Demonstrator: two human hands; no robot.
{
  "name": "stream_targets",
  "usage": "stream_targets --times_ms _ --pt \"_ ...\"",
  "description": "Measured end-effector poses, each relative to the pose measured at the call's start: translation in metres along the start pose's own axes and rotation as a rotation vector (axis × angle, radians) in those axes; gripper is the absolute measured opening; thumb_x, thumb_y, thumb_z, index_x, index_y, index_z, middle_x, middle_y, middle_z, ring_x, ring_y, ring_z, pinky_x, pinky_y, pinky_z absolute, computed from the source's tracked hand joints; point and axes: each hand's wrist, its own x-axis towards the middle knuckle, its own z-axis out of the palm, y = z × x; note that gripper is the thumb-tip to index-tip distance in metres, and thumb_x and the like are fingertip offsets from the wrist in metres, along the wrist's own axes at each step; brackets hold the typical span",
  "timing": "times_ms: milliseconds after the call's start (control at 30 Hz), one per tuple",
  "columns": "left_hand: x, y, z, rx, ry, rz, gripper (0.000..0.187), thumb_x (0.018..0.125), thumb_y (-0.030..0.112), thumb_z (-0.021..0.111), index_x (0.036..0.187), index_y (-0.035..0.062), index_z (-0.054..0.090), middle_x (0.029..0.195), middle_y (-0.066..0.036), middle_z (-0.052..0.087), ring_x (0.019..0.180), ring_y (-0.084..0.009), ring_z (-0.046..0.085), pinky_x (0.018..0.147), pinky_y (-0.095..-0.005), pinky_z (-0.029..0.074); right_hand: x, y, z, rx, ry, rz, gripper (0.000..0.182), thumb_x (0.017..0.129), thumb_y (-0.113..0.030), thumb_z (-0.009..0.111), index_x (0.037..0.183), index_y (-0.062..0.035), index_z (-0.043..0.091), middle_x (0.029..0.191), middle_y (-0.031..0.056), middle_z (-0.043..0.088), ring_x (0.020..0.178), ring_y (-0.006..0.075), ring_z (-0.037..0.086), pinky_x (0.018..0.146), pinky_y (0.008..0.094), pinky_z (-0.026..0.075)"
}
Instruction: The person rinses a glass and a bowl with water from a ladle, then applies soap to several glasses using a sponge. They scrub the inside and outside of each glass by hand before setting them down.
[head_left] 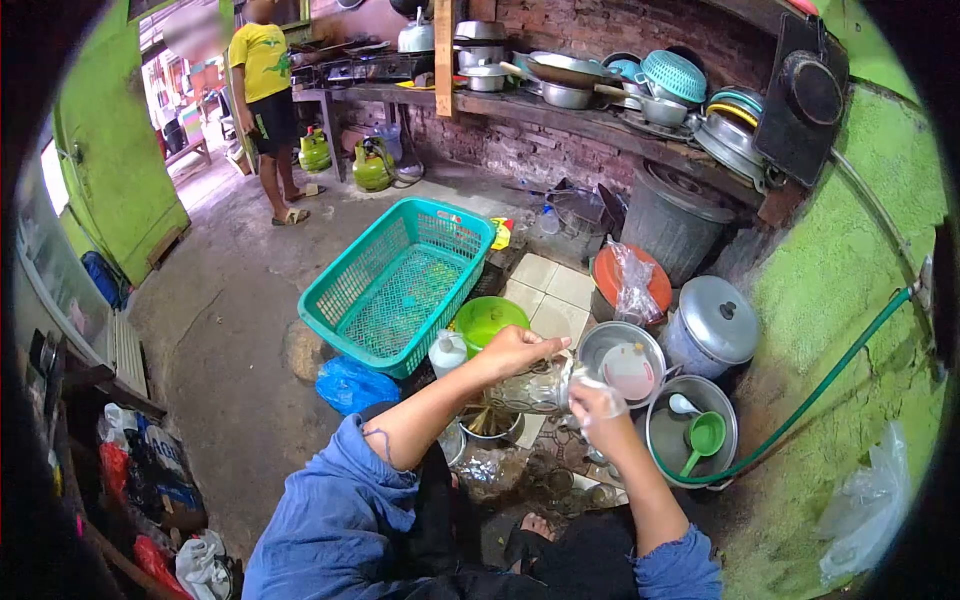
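My left hand (520, 350) is closed around a clear patterned glass (533, 391), which lies tilted sideways in front of me. At the rim of the glass, my right hand (600, 408) is closed, with white suds or a white scrubber at its fingers; motion blur hides which. Beneath the hands, a metal bowl (505, 438) shows partly, with more glassware on the wet floor. Just beyond are a lime green basin (492, 312) and a white bottle (447, 352). A metal basin (596, 340) with a round pale item inside stands near my right hand.
A teal crate (318, 310) stands ahead beside a blue plastic bag (355, 385). To the right, a metal pot (655, 440) holds a green dipper (706, 434), and a green hose (820, 385) hangs over it. Another person (262, 95) stands at the back left.
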Motion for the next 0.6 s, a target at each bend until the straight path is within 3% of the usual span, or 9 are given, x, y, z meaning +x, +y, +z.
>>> stream_targets --times_ms 67,100,200,267,367,400,467,533,600 --pt "-0.004 0.005 0.005 0.022 -0.05 0.057 0.049 0.079 0.047 0.067 0.053 0.0061 0.062 0.056 0.002 0.056 0.051 -0.0047 0.046 0.046 -0.0231 0.034 -0.008 0.006 0.007 0.186 -0.238 0.283 0.023 0.085 -0.018 0.046 0.094 0.0003 0.058 0.095 0.024 0.059 0.086 0.0379 0.059 0.074 0.0432 0.045" --pt "-0.005 0.009 0.008 0.082 -0.082 0.079 0.053 0.081 0.044 0.066 0.045 0.0069 0.054 0.053 0.002 0.055 0.05 -0.0036 0.045 0.044 -0.0237 0.032 -0.013 0.019 0.011 0.074 -0.358 0.273 0.032 0.086 -0.02 0.044 0.108 -0.0006 0.058 0.1 0.0201 0.061 0.097 0.0332 0.057 0.086 0.0399 0.042" --pt "-0.012 0.021 0.023 0.167 -0.165 0.243 0.053 0.083 0.039 0.065 0.046 0.0032 0.055 0.056 -0.001 0.06 0.052 -0.0023 0.047 0.043 -0.0256 0.033 -0.016 0.049 0.033 -0.114 -0.527 0.183 0.032 0.085 -0.016 0.043 0.112 -0.0028 0.056 0.106 0.0212 0.06 0.099 0.0344 0.056 0.088 0.041 0.041" --pt "-0.015 0.017 0.038 0.215 -0.155 0.326 0.05 0.082 0.034 0.066 0.047 0.0002 0.055 0.058 -0.006 0.064 0.05 -0.005 0.053 0.042 -0.0284 0.036 -0.014 0.024 0.026 -0.04 -0.452 0.105 0.034 0.084 -0.011 0.045 0.116 -0.0048 0.053 0.11 0.0223 0.057 0.1 0.0359 0.055 0.088 0.0404 0.041" --pt "-0.029 0.03 0.042 0.529 0.051 0.755 0.041 0.077 0.028 0.07 0.049 0.0013 0.056 0.055 -0.01 0.059 0.044 -0.0238 0.055 0.043 -0.0312 0.041 -0.017 0.012 0.019 -0.049 -0.332 0.025 0.034 0.083 -0.008 0.05 0.117 -0.0045 0.051 0.116 0.0201 0.055 0.101 0.0329 0.055 0.089 0.0406 0.042" --pt "-0.034 0.035 0.045 0.52 0.034 0.753 0.041 0.077 0.028 0.07 0.049 0.0013 0.056 0.055 -0.01 0.059 0.044 -0.0238 0.055 0.043 -0.0312 0.041 -0.015 0.008 0.017 0.183 -0.32 0.128 0.034 0.082 -0.009 0.052 0.116 -0.0036 0.05 0.116 0.0166 0.055 0.1 0.0292 0.056 0.088 0.039 0.043" --pt "-0.044 0.047 0.048 0.469 0.21 1.114 0.038 0.073 0.025 0.073 0.048 0.0038 0.054 0.052 -0.009 0.057 0.042 -0.0244 0.052 0.041 -0.0315 0.039 0.0 -0.009 0.008 0.749 -0.253 0.279 0.032 0.082 -0.014 0.059 0.111 -0.0014 0.051 0.109 0.0062 0.056 0.095 0.019 0.056 0.083 0.0341 0.045" --pt "-0.047 0.05 0.045 0.507 0.199 1.162 0.036 0.07 0.022 0.075 0.047 0.0061 0.053 0.052 -0.008 0.056 0.042 -0.0227 0.053 0.04 -0.0314 0.039 0.001 0.015 0.034 1.455 -0.331 0.47 0.041 0.086 -0.016 0.057 0.124 -0.005 0.045 0.123 0.0037 0.049 0.104 0.0144 0.051 0.088 0.0295 0.044" --pt "-0.037 0.041 0.041 0.56 0.125 1.161 0.036 0.071 0.021 0.074 0.046 0.0058 0.052 0.052 -0.008 0.056 0.043 -0.0226 0.054 0.04 -0.0313 0.039 -0.004 0.024 0.037 1.336 -0.357 0.475 0.038 0.086 -0.015 0.055 0.122 -0.0038 0.046 0.121 0.0054 0.051 0.104 0.0154 0.052 0.088 0.031 0.045"
